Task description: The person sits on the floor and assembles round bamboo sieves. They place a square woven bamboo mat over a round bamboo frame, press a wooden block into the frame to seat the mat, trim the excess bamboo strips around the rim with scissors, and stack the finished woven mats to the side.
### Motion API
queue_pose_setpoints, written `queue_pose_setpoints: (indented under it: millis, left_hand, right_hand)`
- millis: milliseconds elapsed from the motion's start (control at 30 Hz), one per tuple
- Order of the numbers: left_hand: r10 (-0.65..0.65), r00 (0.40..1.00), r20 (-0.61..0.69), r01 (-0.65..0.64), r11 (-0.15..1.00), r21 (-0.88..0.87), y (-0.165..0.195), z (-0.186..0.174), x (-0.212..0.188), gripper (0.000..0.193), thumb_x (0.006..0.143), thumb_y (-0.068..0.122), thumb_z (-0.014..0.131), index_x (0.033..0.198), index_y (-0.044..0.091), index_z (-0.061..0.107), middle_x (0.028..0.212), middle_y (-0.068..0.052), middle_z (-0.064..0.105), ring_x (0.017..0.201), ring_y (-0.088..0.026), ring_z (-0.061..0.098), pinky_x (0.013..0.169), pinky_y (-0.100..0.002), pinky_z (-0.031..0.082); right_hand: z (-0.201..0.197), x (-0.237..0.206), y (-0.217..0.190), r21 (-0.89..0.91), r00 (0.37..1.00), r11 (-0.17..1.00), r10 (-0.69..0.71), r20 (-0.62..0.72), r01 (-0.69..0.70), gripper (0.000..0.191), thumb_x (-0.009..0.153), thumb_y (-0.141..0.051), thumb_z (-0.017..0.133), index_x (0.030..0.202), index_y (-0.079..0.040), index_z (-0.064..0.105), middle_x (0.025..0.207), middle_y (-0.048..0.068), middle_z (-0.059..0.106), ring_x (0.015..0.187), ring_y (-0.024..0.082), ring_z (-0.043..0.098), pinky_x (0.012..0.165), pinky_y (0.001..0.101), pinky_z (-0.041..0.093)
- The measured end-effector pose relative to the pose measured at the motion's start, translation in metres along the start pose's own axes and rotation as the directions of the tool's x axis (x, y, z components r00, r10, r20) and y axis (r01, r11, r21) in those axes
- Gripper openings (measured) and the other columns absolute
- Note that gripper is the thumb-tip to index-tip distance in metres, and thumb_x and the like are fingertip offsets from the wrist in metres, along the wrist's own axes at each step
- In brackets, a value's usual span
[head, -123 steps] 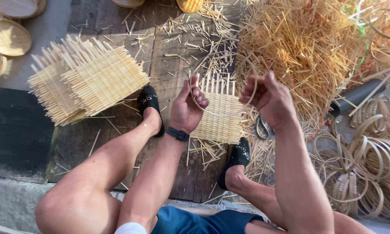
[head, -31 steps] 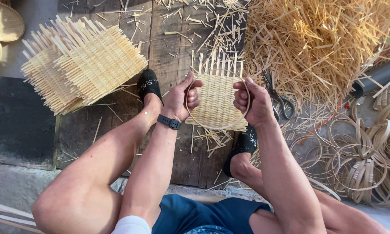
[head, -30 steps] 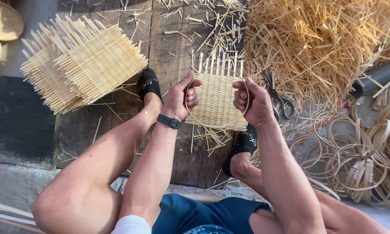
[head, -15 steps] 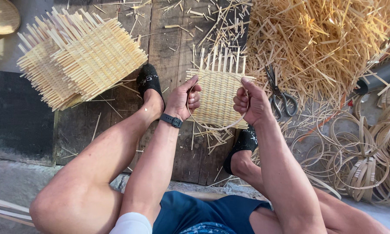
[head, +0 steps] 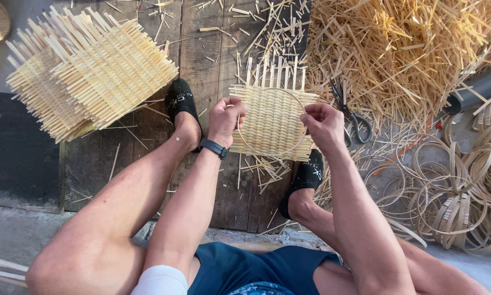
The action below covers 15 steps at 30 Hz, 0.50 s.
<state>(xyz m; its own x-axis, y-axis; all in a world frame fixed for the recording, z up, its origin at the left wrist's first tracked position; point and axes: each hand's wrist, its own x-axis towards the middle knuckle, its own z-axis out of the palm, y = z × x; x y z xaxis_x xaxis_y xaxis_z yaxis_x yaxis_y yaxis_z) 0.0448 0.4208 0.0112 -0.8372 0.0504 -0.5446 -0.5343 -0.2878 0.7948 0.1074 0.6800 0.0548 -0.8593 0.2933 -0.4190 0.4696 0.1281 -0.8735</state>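
Mat stack left — loose strips, hoops right.

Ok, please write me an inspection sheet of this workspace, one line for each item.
Surface: dark wooden planks, littered with strip offcuts.
Job's things: thin bamboo hoop held over a small woven bamboo mat.
Clutter: stack of woven mats, loose pile of bamboo strips, scissors, heap of bamboo rings, black tube.
Grippers: left hand and right hand each pinch the hoop.
Cables: nothing seen.
Surroundings: concrete edge, the person's black shoes.
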Motion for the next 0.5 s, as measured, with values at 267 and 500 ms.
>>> queue_pose_setpoints:
  millis: [267, 500]
  left_hand:
    - [0.403, 0.915, 0.001, -0.233, 0.528, 0.817, -0.048, -0.012, 0.023, 0.017, 0.076, 0.013, 0.084, 0.093, 0.012, 0.081, 0.084, -0.01, 0.077, 0.074, -0.021, 0.075, 0.069, -0.034, 0.057]
    - [0.378, 0.924, -0.062, -0.162, 0.531, 0.832, -0.05, -0.014, 0.023, 0.019, 0.072, 0.017, 0.088, 0.09, 0.013, 0.082, 0.083, -0.009, 0.078, 0.073, -0.021, 0.076, 0.07, -0.033, 0.058]
  right_hand:
    - [0.026, 0.009, 0.037, -0.435, 0.967, 0.9, -0.144, -0.21, 0.04, 0.024, 0.083, -0.012, 0.084, 0.106, -0.008, 0.081, 0.089, 0.013, 0.078, 0.076, 0.02, 0.072, 0.074, 0.0333, 0.057]
    - [0.024, 0.017, 0.054, -0.403, 0.964, 0.913, -0.16, -0.213, 0.063, 0.023, 0.082, -0.017, 0.085, 0.103, -0.009, 0.081, 0.089, 0.012, 0.079, 0.078, 0.018, 0.075, 0.079, 0.0316, 0.058]
